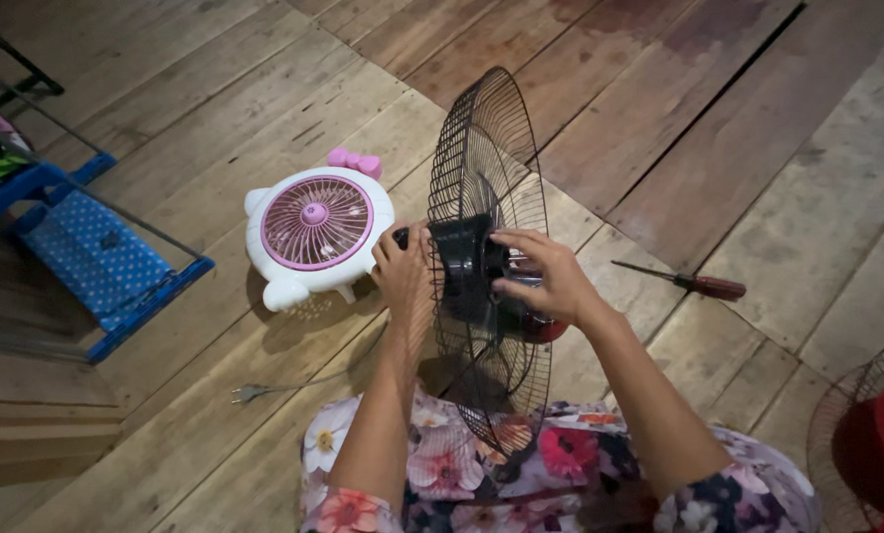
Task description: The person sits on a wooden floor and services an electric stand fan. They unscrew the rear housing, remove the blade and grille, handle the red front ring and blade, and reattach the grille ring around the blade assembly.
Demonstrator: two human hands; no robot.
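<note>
Bare plank floor [718,128] stretches wide at the far right; the left edge is crowded by a blue rack [97,257], and a second grille with a red part [876,434] sits at the near right edge. The black wire fan guard [481,148] stands upright on edge over the floral-clothed lap, centre. The left hand [401,271] wraps around the black motor housing [462,268] from the left. The right hand [546,276] pinches the hub with curled fingers. A round white-and-pink plastic fan [314,232] lies just left; a red-handled screwdriver [689,282] lies right, apart.
</note>
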